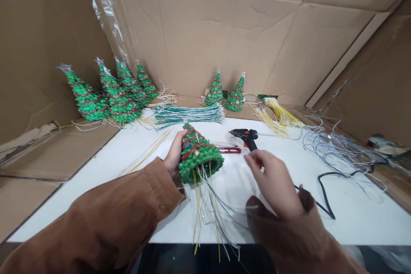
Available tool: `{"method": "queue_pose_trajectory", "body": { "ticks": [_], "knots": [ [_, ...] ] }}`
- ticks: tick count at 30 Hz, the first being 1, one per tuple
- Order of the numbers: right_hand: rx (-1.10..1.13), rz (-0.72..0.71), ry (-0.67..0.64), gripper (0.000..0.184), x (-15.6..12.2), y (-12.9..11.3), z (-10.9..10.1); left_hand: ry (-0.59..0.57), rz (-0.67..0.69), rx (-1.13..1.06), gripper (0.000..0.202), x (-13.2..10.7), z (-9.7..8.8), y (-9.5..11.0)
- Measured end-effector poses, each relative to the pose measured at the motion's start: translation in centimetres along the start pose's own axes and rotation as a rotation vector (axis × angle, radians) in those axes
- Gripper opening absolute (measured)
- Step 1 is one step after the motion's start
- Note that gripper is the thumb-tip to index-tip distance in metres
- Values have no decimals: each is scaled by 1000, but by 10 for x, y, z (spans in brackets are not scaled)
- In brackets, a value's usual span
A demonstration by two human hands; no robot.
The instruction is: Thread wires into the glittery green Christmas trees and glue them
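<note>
My left hand (pixel 175 152) is wrapped round a small green Christmas tree (pixel 199 154) with red garland and tiny ornaments. The tree is tilted so that its hollow base faces me and to the right. Yellow, white and green wires (pixel 212 205) hang out of the base and over the table's front edge. To the right of the tree, my right hand (pixel 272 175) is raised, slightly blurred, with thumb and fingertips pinched together. Whatever the pinch holds is too faint to name. Just behind it lie a black hot glue gun (pixel 245 135) and red-handled thread snips (pixel 229 150).
Several finished-looking trees (pixel 118 98) stand at the back left, two more (pixel 236 94) at the back. Bundles of green-white wires (pixel 189 113) and yellow wires (pixel 282 113) lie along the rear. Tangled clear-white wires (pixel 330 141) and a black cord (pixel 326 197) occupy the right. Cardboard walls (pixel 208 30) enclose the table.
</note>
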State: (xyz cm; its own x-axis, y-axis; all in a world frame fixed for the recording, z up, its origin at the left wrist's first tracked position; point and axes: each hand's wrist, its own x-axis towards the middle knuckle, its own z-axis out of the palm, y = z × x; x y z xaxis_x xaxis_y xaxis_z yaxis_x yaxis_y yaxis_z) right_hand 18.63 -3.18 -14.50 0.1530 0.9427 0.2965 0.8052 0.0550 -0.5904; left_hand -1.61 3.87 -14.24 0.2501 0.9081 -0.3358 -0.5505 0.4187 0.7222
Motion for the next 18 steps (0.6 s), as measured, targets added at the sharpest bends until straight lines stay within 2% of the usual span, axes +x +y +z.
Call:
{"method": "queue_pose_trajectory", "body": {
  "ticks": [1,3,6,10,15,18],
  "knots": [
    [155,-91,-80,31,-11,-12,1,-1,-10,-2,29,-1,1,-2],
    [300,-142,-217,35,-29,-32,9,3,-20,-12,31,-4,3,-6],
    [199,-176,-97,30,-39,-48,33,38,-5,-1,30,-9,7,-11],
    [91,-217,105,32,-37,-45,55,36,0,18,27,-11,8,-15],
    [10,-391,256,33,-44,-38,52,-37,-22,4,25,-13,8,-19],
    [-41,-514,268,34,-52,-36,48,-41,33,51,23,-15,6,-21]
  ]
}}
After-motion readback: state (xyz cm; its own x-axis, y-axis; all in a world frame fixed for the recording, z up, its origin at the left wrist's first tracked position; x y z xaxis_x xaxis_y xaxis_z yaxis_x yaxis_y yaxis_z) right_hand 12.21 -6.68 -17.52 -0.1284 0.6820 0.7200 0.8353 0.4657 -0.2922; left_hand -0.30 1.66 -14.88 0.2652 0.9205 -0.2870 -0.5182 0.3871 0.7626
